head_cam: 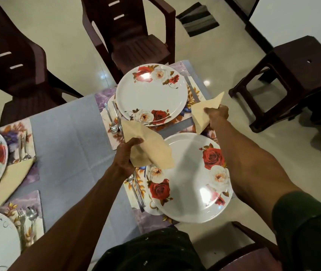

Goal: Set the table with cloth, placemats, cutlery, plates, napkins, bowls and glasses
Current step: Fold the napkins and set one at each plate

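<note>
The 2 napkins in hand are light, soft and floppy, so I judge they will sag and unfold unless pinched near a folded corner or along the crease, then laid flat and smoothed rather than dropped. The left hand grips 1 cream napkin by its lower end, the loose part fanning out over the edge of the near plate. The right hand pinches a second napkin, folded to a point, just beside the right edge of the far plate and over the flowered placemat there. Both napkins are plain pale yellow with sharp fold lines and no print. A third napkin already lies flat as a triangle at a left-hand setting. The plates are white with red and white roses; they look glossy and probably slippery. Forks and spoons lie on the placemats over a grey tablecloth.
</note>
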